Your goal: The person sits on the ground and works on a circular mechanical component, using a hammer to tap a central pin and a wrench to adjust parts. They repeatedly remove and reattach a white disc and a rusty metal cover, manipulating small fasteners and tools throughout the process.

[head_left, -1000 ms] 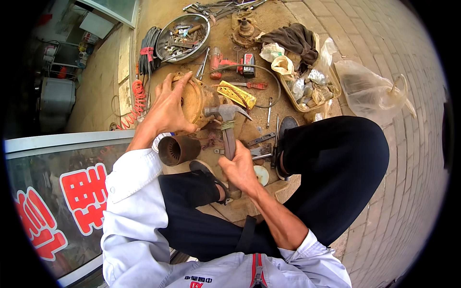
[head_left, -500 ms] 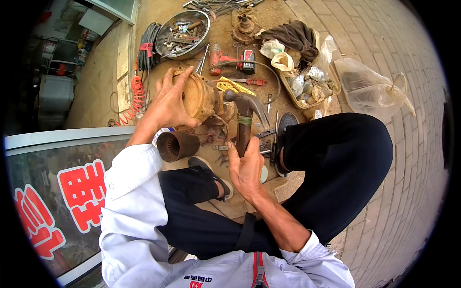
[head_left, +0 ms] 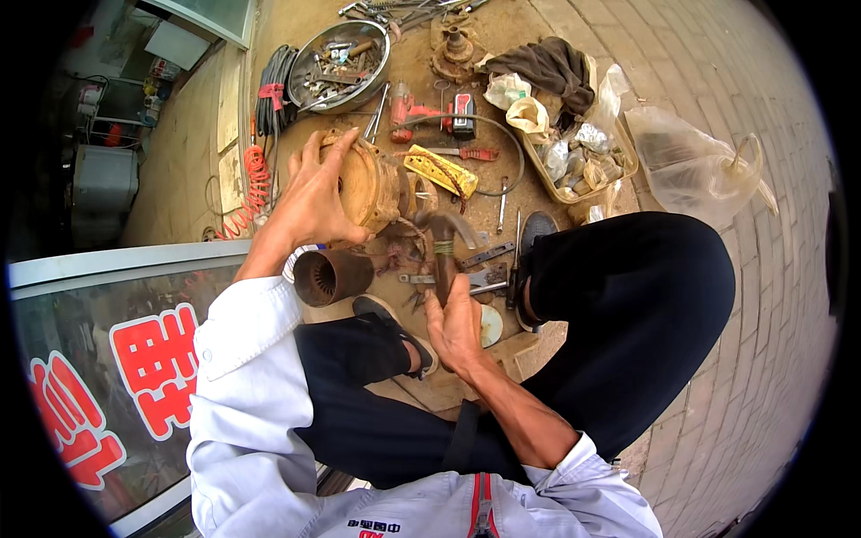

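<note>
My left hand (head_left: 309, 193) is wrapped over the rim of a round, rusty yellow-brown metal housing (head_left: 361, 188), fingers on top and thumb along its near side. In my right hand (head_left: 456, 330) is a claw hammer (head_left: 444, 247), held by its wooden handle, which has a greenish binding below the head. The hammer's head is slightly blurred and sits just right of the housing's lower part; whether they touch I cannot tell. Below the housing lies a dark hollow metal cylinder (head_left: 334, 276) with a ribbed inside. A yellow, rust-marked block (head_left: 441, 170) lies beyond the hammer.
A metal bowl (head_left: 341, 67) of bolts and parts stands at the far left, near a coiled red hose (head_left: 256, 184). Beyond the hammer are a red power tool (head_left: 402, 112) and a red-handled tool (head_left: 475, 153). A crate (head_left: 574, 193) of bags stands right; a glass panel (head_left: 81, 296) is left.
The hammer and my right hand have moved down toward me, the hammer's head also slightly left. My left hand keeps its hold on the housing, almost unmoved.
</note>
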Tool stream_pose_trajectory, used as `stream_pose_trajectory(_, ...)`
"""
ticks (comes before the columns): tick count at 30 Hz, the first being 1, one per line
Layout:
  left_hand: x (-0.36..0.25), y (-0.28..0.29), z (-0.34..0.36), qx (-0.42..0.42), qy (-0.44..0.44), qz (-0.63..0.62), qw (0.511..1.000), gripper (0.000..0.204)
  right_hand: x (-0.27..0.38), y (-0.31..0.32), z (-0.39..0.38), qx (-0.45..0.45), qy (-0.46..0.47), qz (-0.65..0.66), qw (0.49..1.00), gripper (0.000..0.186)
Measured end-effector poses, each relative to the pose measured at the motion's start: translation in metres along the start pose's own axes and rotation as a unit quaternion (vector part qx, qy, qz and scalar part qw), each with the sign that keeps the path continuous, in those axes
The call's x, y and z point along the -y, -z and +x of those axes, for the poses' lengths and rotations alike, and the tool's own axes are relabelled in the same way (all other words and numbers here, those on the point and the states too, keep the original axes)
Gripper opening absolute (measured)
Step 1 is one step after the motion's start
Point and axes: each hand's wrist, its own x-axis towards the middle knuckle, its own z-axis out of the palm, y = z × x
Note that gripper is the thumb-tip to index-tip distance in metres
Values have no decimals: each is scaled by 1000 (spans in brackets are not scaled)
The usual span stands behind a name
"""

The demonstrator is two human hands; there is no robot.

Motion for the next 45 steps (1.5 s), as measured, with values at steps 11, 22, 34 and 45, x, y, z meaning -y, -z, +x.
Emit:
stream_pose_trajectory(11, 2, 1, 4, -22, -16, -5, 1000, 138, 26, 13, 14, -124, -6, 92, 988, 28)
stream_pose_trajectory(22, -4, 7, 6, -10, -11, 8, 1000, 138, 9, 8, 10, -3, 7, 0, 1000, 24)
stream_pose_trajectory(34, 1, 13, 11, -6, 0, 11, 1000, 140, 15, 8, 15, -34, -6, 43, 998, 29)
stream_pose_trajectory(45, -6, 10, 9, -1, -1, -2, 1000, 139, 28, 14, 14, -36, -41, 78, 995, 25)
